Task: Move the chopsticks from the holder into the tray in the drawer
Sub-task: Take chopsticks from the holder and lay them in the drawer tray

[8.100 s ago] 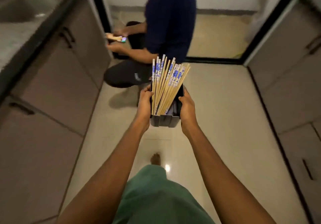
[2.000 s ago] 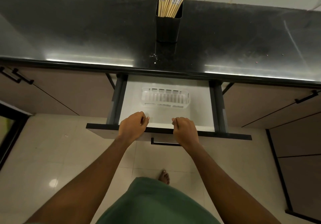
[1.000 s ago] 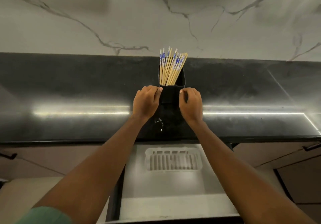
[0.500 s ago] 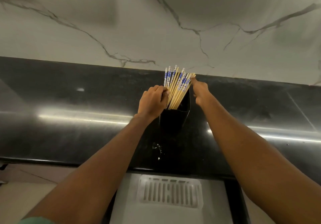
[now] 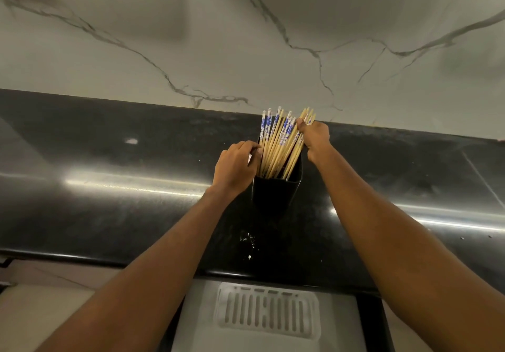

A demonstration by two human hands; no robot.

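Right grip [image 5: 314, 136] pinches several chopsticks [image 5: 274, 146] above the holder [image 5: 276, 196]; left grip [image 5: 235, 166] clasps the holder's left side. Lifting may drag neighbouring sticks out, scattering them.

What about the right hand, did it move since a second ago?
Yes. The right hand went up from the side of the black holder to the chopsticks above its rim and grips some.
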